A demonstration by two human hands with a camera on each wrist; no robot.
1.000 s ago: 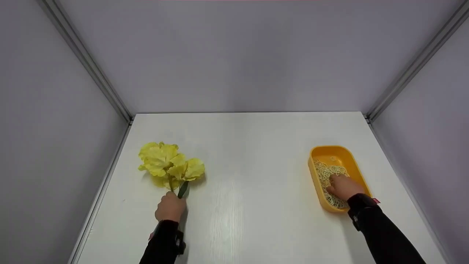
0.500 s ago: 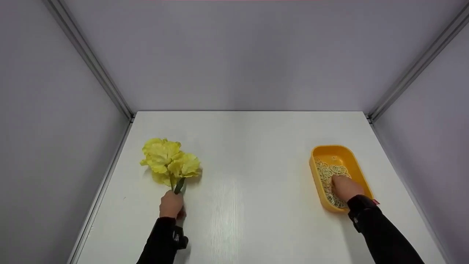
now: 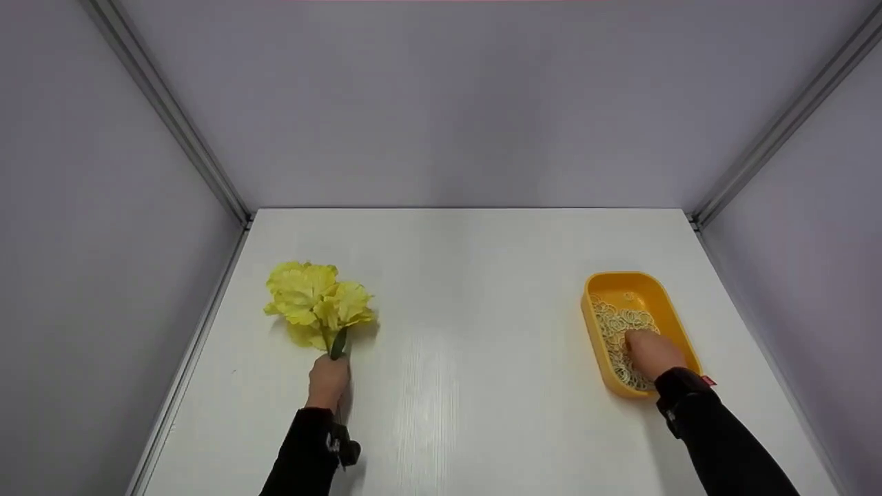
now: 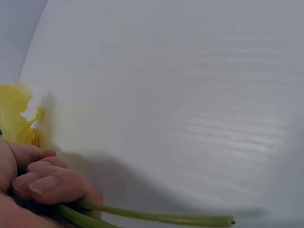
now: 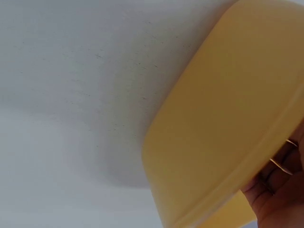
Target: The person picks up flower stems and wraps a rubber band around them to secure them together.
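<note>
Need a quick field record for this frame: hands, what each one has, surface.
left hand: grips the green stems of the yellow flowers, fingers curled round them
yellow flowers: on the left of the white table, blooms pointing away from the person
right hand: inside the yellow tray, fingers down among the rubber bands; whether it pinches any cannot be told
yellow tray: on the right of the table, partly filled with pale rubber bands
sleeves: dark, on both arms
</note>
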